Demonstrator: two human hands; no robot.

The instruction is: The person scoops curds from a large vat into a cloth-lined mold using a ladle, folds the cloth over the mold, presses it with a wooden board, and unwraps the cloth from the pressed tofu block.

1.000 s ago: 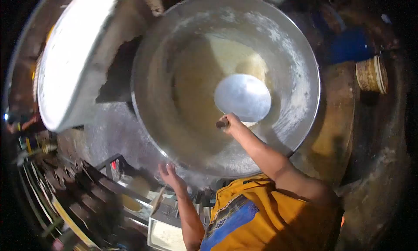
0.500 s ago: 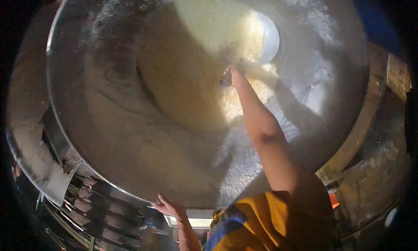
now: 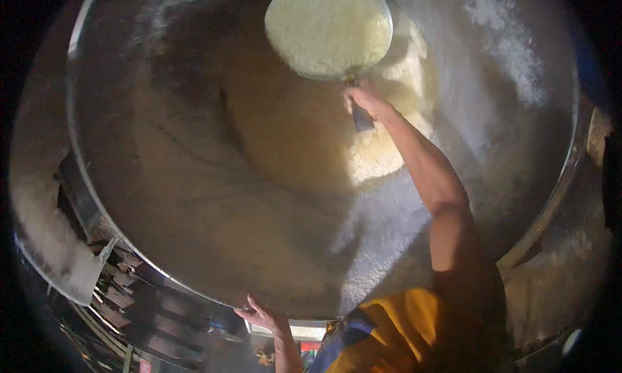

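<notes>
No lettering, label, brand, number or sign is legible on the scoop (image 3: pixel 364 119) in the right fingers (image 3: pixel 348 102), the pan (image 3: pixel 162 198) around them, or the shirt (image 3: pixel 405 321).

Yellow on grey
Pale-yellow scoop load (image 3: pixel 327 28), top centre; dark handle (image 3: pixel 363 119); grey pan (image 3: pixel 389 227); orange shirt (image 3: pixel 405 321) with blue, bottom.

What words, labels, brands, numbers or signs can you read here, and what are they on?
None can be read.
Big pot: no lettering visible.
Scoop handle: no lettering visible.
Yellow and blue shirt: no readable words.
Small red item below the rim: too small and blurred to tell.
</notes>
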